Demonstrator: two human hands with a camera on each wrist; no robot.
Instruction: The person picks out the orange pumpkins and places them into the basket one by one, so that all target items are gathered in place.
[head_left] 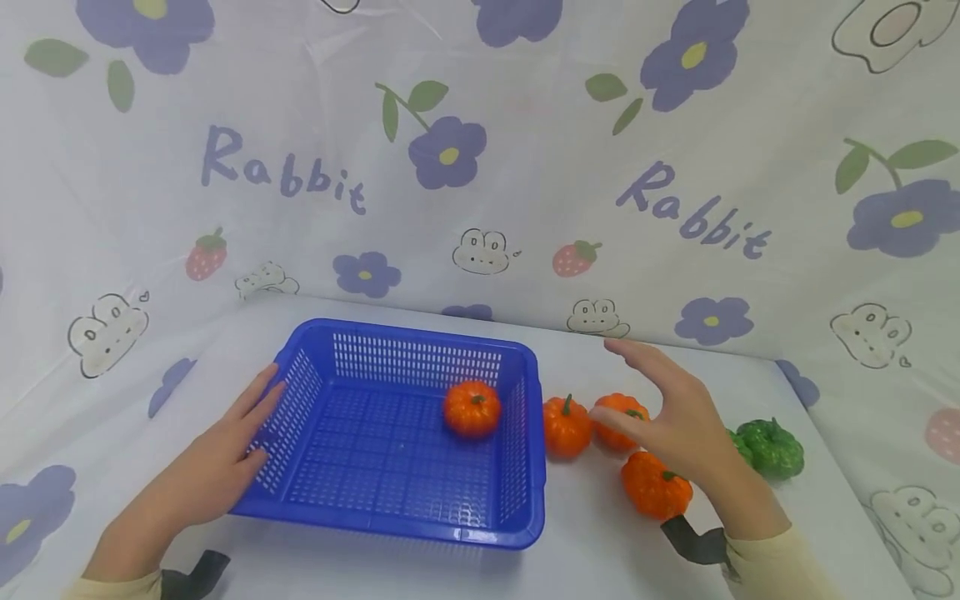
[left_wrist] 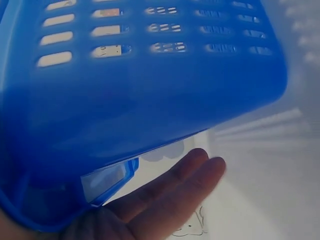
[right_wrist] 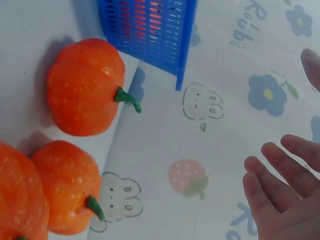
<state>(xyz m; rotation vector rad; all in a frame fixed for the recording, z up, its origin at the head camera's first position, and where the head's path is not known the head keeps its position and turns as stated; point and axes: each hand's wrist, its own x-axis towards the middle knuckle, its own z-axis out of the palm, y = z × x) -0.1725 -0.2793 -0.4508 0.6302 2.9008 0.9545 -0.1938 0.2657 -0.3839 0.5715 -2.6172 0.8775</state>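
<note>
My left hand [head_left: 212,473] lies along the left side of a blue plastic basket [head_left: 386,523], its fingers extended near the rim. In the left wrist view, straight fingers [left_wrist: 172,200] show outside the basket wall. One small orange pumpkin [head_left: 472,409] sits inside the basket, towards its right side. My right hand [head_left: 684,423] hovers above the table, fingers spread and holding nothing. Close to it are three more orange pumpkins: one beside the basket [head_left: 567,428], another partly behind my thumb [head_left: 621,410], and a third nearer me [head_left: 654,486].
Green pumpkins [head_left: 772,448] lie at the right of the white table [head_left: 600,533], one partly hidden by my right wrist. Behind the table hangs a white cloth [head_left: 525,192] printed with flowers, rabbits and strawberries.
</note>
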